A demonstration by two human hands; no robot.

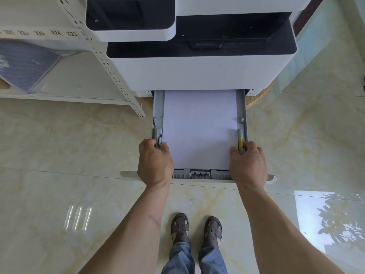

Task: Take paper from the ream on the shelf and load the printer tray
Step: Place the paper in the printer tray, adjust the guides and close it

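Note:
The grey printer tray (241, 107) is pulled out from the bottom of the white printer (197, 72). A flat stack of white paper (199, 131) lies inside it. My left hand (155, 163) grips the left side guide (159, 138) at the tray's near left corner. My right hand (247, 165) pinches the right side guide (240, 140), which has a yellow tab, at the near right corner. Both guides sit against the paper's edges. The ream is not in view.
A white metal shelf (110, 72) with numbered labels stands left of the printer, holding a blue-grey wrapped object (25, 66). The glossy tile floor (69, 155) spreads all around. My sandalled feet (197, 230) stand just below the tray's front panel (272, 177).

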